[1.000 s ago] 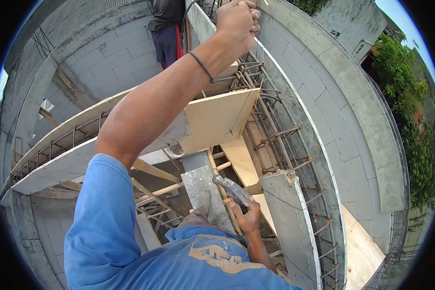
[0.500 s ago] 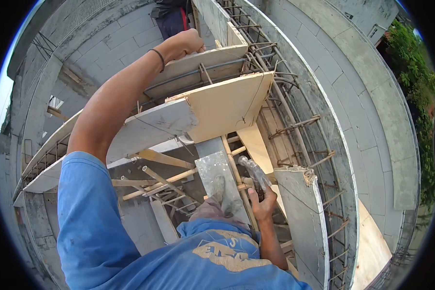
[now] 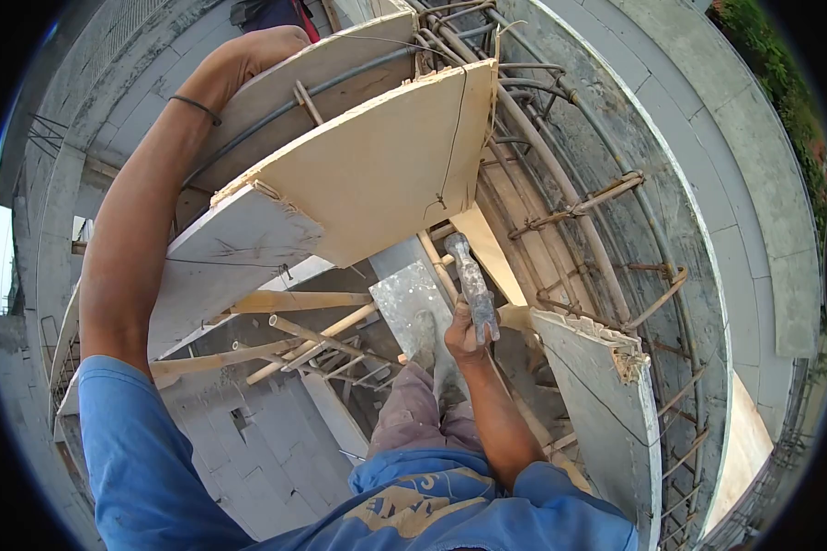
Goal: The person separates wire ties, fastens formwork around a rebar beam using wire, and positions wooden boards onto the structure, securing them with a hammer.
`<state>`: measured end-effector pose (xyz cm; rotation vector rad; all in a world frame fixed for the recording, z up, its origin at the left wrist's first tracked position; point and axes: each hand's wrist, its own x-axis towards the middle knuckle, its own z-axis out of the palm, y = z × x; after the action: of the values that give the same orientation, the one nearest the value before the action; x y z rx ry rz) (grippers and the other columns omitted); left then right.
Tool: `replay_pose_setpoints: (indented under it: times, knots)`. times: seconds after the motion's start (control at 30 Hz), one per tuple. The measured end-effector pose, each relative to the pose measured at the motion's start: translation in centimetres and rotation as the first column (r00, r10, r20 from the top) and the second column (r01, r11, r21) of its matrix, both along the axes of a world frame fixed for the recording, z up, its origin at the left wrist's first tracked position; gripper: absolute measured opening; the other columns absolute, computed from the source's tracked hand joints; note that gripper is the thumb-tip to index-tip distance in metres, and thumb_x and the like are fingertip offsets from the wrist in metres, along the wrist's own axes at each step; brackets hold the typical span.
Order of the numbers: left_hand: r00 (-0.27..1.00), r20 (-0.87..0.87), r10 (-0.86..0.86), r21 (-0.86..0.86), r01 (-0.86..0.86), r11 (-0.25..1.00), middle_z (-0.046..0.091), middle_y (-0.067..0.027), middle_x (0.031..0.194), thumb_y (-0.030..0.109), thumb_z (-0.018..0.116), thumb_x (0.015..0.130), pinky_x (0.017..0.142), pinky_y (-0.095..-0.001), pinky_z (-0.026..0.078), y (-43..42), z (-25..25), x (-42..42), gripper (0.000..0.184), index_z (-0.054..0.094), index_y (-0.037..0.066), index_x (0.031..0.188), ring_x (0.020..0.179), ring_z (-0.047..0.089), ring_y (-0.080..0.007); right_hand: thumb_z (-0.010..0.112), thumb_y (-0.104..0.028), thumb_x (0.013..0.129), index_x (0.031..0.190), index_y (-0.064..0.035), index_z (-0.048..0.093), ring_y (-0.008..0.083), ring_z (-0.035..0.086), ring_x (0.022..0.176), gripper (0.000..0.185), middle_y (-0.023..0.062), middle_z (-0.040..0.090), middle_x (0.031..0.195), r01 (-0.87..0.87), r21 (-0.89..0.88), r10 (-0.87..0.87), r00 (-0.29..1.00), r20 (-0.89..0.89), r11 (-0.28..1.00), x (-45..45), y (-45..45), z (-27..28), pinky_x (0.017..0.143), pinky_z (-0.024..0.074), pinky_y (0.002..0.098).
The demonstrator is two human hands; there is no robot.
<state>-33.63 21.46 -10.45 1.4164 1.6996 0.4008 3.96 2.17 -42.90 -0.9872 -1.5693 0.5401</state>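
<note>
My left hand reaches to the far side of the rear plywood form panel, close by its top edge. Its fingers are hidden there, so what they hold does not show. Down by my legs, my right hand is closed on a worn grey hammer, its metal head pointing up and away from me. The pale front plywood panel stands nearer me, with a wire tie across it. A grey-smeared board adjoins it on the left.
Rebar curves through the form on the right. A grey panel with a splintered end stands at my right side. Bamboo poles cross below on the left. My foot is on a spattered plank.
My view has shifted closer to the panels. My left hand has gone lower behind the rear panel, its fingers now out of sight. The hammer has turned more upright in my right hand.
</note>
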Motion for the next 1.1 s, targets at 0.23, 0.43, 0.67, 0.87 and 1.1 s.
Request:
replay_pose_setpoints:
  times: [0.23, 0.43, 0.67, 0.87, 1.1]
  knots:
    - [0.988, -0.147, 0.04, 0.028, -0.036, 0.999, 0.071, -0.0063, 0.087, 0.018, 0.065, 0.09, 0.055, -0.0265, 0.051, 0.8, 0.1, -0.2, 0.031, 0.072, -0.011, 0.1, 0.068, 0.063, -0.0073, 0.049, -0.038, 0.106, 0.088, -0.0002, 0.058, 0.0282, 0.052, 0.061, 0.043, 0.0111, 0.056, 0.071, -0.11, 0.117, 0.104, 0.993, 0.056, 0.987, -1.4, 3.1, -2.1, 0.057, 0.0407, 0.0392]
    - [0.995, -0.085, -0.054, 0.071, 0.061, 0.996, 0.074, -0.009, 0.082, 0.016, 0.068, 0.088, 0.054, -0.0302, 0.053, 0.8, -0.6, -0.8, 0.028, 0.077, -0.009, 0.096, 0.06, 0.063, -0.0112, 0.048, -0.031, 0.107, 0.089, 0.0014, 0.057, 0.0278, 0.058, 0.068, 0.038, 0.0126, 0.059, 0.076, -0.039, 0.033, 0.038, 0.999, 0.012, 0.999, -2.0, 1.8, -3.2, 0.06, 0.0455, 0.0381]
    - [0.99, -0.126, -0.059, 0.081, 0.07, 0.994, 0.074, -0.0086, 0.081, 0.017, 0.067, 0.09, 0.052, -0.0296, 0.052, 0.5, -0.1, -0.3, 0.029, 0.076, -0.01, 0.095, 0.06, 0.063, -0.0105, 0.052, -0.037, 0.106, 0.081, -0.0038, 0.052, 0.0229, 0.053, 0.063, 0.041, 0.0096, 0.054, 0.072, -0.035, -0.089, 0.037, 0.999, 0.023, 0.995, -4.8, 4.2, -2.4, 0.057, 0.0427, 0.0364]
    - [0.987, -0.128, -0.093, -0.016, 0.092, 0.996, 0.07, -0.0041, 0.09, 0.018, 0.063, 0.093, 0.059, -0.0251, 0.051, 1.1, -0.2, -1.3, 0.031, 0.071, -0.009, 0.104, 0.074, 0.061, -0.0047, 0.046, -0.042, 0.107, 0.086, -0.0039, 0.053, 0.0213, 0.048, 0.059, 0.045, 0.0104, 0.056, 0.078, -0.209, 0.071, 0.217, 0.848, -0.484, 0.975, -4.5, 2.0, -1.0, 0.054, 0.039, 0.0328]
    - [0.966, -0.246, -0.075, 0.039, 0.087, 0.995, 0.071, -0.0028, 0.09, 0.02, 0.064, 0.092, 0.065, -0.0253, 0.052, 1.6, -0.2, -1.8, 0.033, 0.071, -0.009, 0.106, 0.078, 0.062, -0.0057, 0.056, -0.025, 0.104, 0.089, -0.0021, 0.058, 0.0281, 0.057, 0.055, 0.028, 0.0122, 0.059, 0.069, -0.005, -0.035, 0.001, 0.996, -0.091, 0.999, -4.8, 4.0, -1.3, 0.049, 0.0393, 0.0401]
